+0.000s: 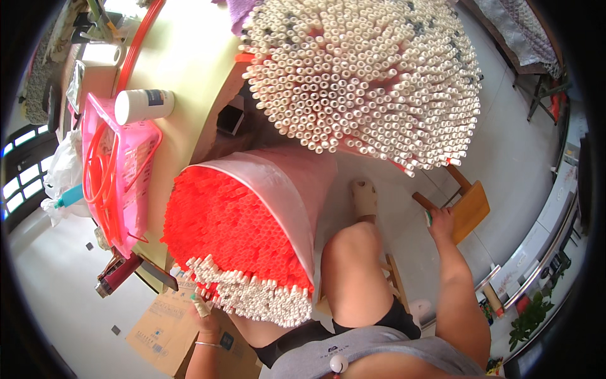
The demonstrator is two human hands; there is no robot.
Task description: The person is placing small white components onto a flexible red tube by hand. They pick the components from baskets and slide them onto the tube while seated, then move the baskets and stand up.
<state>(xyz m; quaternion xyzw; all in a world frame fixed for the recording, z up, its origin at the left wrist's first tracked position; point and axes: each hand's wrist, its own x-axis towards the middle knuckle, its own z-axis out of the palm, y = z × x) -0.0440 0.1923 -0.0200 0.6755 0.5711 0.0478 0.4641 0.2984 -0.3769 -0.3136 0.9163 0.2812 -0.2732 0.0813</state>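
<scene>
A pink plastic sleeve (281,205) lies over my left thigh, packed with thin red tubes (221,221). Small white caps (259,300) top the tubes along its lower edge. Beside those caps is my left hand (206,319), a pale wrap on one finger and a bit of green at the tip; its fingers look drawn together, partly hidden by the bundle. Out to the right, my right hand (443,224) hangs by a wooden stool (470,211), its fingers curled, with something small, green and white at them. Too little shows to name what either hand holds.
A large bundle of white-capped tubes (366,82) stands ahead. On the pale table (189,69) at left are a pink basket (136,170) with red tubing and a white canister (144,106). A dark red cylindrical tool (118,273) juts from the table edge. Cardboard (161,325) lies below.
</scene>
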